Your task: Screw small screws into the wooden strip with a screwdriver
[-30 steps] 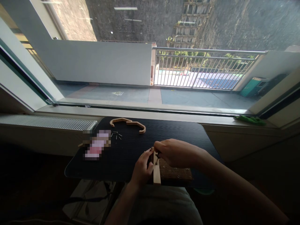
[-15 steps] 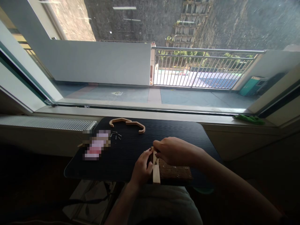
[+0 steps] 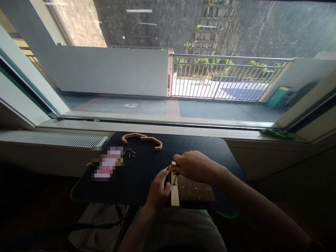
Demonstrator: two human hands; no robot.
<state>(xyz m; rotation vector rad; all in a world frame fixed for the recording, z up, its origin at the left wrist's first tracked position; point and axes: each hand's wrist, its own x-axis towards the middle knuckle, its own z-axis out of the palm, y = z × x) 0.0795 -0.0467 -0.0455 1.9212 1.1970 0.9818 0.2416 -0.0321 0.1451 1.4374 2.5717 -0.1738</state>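
A pale wooden strip [image 3: 174, 194] stands on edge against the left side of a brown perforated board [image 3: 195, 192] near the front of a small black table [image 3: 136, 171]. My left hand [image 3: 158, 189] is closed round the strip from the left. My right hand [image 3: 193, 166] is pinched at the strip's far end, fingers together on something small that I cannot make out. A dark screw or hole shows in the strip just below those fingers.
Two curved wooden pieces [image 3: 141, 139] lie at the table's back. Several small dark screws [image 3: 129, 152] sit beside a blurred pink object [image 3: 107, 166]. A radiator [image 3: 52, 139] is at the left, a green cloth [image 3: 278, 133] on the window sill at the right.
My right hand has shifted slightly toward the far end of the strip. The left hand and the strip have stayed in place.
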